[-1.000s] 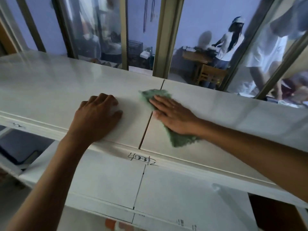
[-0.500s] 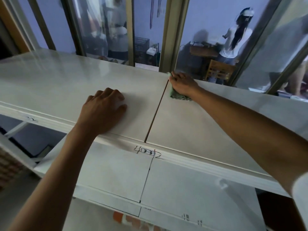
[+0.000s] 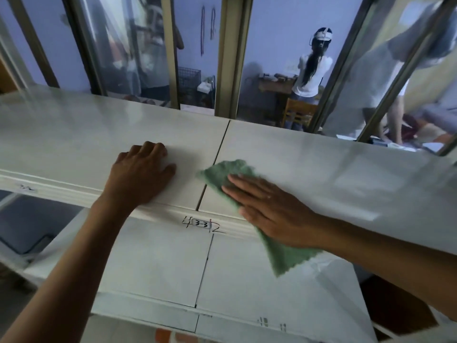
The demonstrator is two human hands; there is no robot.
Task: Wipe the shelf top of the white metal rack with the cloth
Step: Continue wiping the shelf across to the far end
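Observation:
The white rack's shelf top (image 3: 309, 169) runs across the view, split by a dark seam near the middle. My right hand (image 3: 269, 209) lies flat on a green cloth (image 3: 222, 173), pressing it onto the right panel close to the front edge; one corner of the cloth hangs over the lip. My left hand (image 3: 141, 174) rests palm-down with curled fingers on the left panel, holding nothing, a short way left of the seam.
A lower shelf (image 3: 158, 263) sits under the top one, with a label "3-3" (image 3: 200, 223) on the front lip. Glass panes with metal frames (image 3: 227, 55) rise right behind the rack. People stand beyond the glass.
My right hand has pulled the cloth from the far back edge by the seam toward the front edge of the shelf. My left hand has stayed put.

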